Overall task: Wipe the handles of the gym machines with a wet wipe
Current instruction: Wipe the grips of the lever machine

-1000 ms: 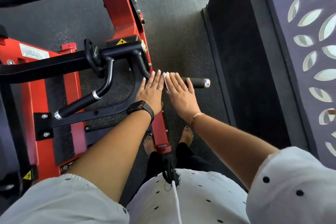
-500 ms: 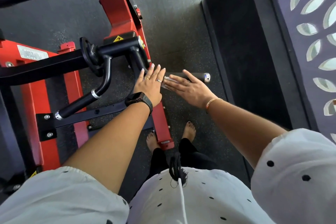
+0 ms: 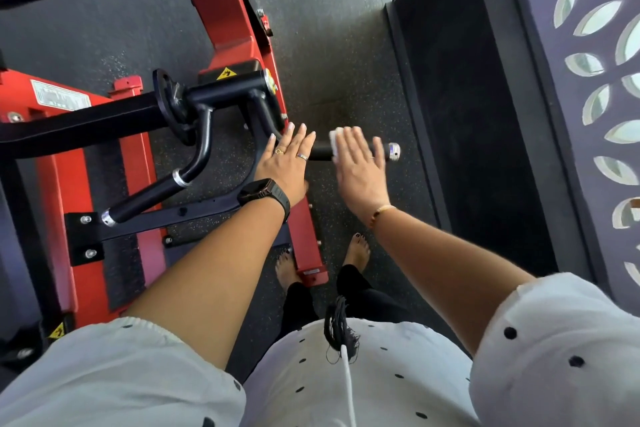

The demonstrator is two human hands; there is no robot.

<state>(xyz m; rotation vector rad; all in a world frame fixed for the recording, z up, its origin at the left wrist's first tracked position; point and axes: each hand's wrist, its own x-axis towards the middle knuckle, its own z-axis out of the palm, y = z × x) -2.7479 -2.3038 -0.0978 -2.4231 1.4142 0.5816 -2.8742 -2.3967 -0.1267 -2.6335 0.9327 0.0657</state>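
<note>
Dark speckled rubber floor (image 3: 341, 45) meets a black raised ledge (image 3: 467, 121) on the right; beyond it, daylight glows through a leaf-patterned screen (image 3: 540, 55).

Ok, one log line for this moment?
step: wiping | right hand: flat, pressing white wet wipe on black cylindrical machine handle | left hand: flat, at handle's inner end

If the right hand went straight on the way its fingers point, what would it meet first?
Nothing, as far as the picture shows. The right hand lies flat across the handle on the wet wipe, fingers pointing away over floor. The red frame stands left of that line; depth is unclear.
</note>
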